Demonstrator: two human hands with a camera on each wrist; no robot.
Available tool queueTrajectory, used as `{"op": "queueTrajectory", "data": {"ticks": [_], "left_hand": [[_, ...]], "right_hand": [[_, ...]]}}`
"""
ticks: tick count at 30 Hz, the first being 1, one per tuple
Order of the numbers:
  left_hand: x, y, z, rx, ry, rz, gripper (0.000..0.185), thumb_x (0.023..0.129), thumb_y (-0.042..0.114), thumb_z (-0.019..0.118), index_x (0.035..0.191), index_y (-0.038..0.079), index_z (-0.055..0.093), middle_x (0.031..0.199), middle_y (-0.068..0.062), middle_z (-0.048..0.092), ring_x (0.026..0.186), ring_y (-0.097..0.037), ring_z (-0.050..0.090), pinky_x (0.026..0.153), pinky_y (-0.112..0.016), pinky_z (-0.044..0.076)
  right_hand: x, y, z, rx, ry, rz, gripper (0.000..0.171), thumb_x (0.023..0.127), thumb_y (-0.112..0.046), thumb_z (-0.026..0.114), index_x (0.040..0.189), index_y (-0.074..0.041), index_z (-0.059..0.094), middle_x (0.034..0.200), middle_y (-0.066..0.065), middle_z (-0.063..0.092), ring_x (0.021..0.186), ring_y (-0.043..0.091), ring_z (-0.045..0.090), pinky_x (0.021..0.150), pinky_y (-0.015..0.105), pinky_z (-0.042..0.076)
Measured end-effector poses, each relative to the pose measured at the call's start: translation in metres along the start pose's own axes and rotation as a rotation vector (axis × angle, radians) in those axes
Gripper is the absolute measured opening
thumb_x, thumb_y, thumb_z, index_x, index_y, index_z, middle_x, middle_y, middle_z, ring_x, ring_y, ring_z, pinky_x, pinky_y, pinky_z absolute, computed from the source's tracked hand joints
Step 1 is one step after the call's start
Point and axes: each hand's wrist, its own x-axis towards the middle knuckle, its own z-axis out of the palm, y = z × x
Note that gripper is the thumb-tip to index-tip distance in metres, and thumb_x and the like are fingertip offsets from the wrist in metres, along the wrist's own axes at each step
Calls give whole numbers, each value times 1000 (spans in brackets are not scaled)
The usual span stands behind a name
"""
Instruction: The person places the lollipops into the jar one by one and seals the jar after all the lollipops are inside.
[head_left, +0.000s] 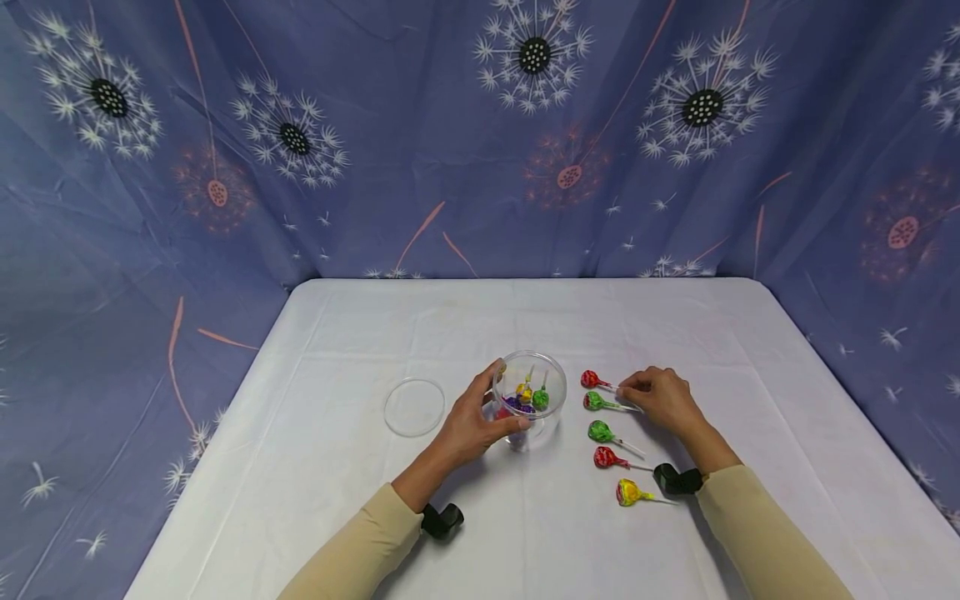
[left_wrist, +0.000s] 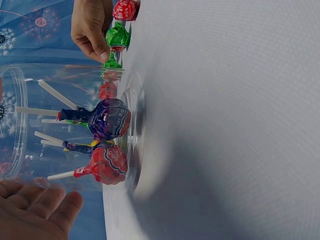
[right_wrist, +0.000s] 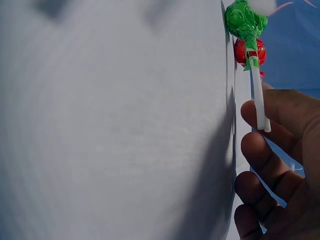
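Note:
My left hand point(head_left: 474, 423) grips a clear plastic jar point(head_left: 551, 412) by its side, fingers and thumb around the wall near the rim. Wrapped lollipops lie inside, among them a purple lollipop point(left_wrist: 109, 119) and a red lollipop point(left_wrist: 108, 164), sticks toward the mouth. To the right, a column of lollipops lies on the white table. My right hand point(head_left: 663, 398) is at its far end, thumb and forefinger pinching the stick of the farthest red lollipop point(head_left: 590, 379). Just nearer lies a green lollipop point(head_left: 594, 401), its stick partly overlapping the fingers in the right wrist view.
A clear round lid point(head_left: 414, 407) lies left of the jar. Nearer in the column are another green lollipop point(head_left: 600, 431), a red lollipop point(head_left: 604, 457) and a yellow lollipop point(head_left: 628, 492). Behind the table point(head_left: 375, 325) hangs a blue dandelion-print curtain point(head_left: 405, 150). Black straps circle both wrists.

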Motion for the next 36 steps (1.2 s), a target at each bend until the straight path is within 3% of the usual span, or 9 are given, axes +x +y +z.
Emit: {"op": "queueTrajectory", "data": {"ticks": [12, 24, 36], "left_hand": [[0, 0, 1, 3, -4, -10, 93, 76, 40, 77, 150, 25, 23, 151, -10, 35, 135, -34, 40, 110, -49, 36], [-1, 1, 1, -4, 2, -6, 94, 75, 39, 77, 150, 24, 23, 150, -10, 36, 136, -34, 39, 111, -49, 35], [0, 1, 1, 12, 5, -9, 94, 75, 41, 77, 150, 24, 22, 150, -10, 37, 135, -34, 41, 110, -49, 37]], "right_hand": [[-4, -8, -8, 38, 76, -35, 13, 88, -17, 66, 91, -8, 75, 91, 12, 66, 87, 25, 53, 68, 30, 38], [-8, -38, -25, 103, 197, -126, 15, 89, -23, 65, 89, -11, 74, 85, 7, 64, 86, 20, 48, 68, 30, 36], [-17, -93, -46, 239, 277, -206, 13, 87, -23, 68, 88, -12, 73, 85, 1, 64, 87, 8, 44, 72, 31, 37]]}}
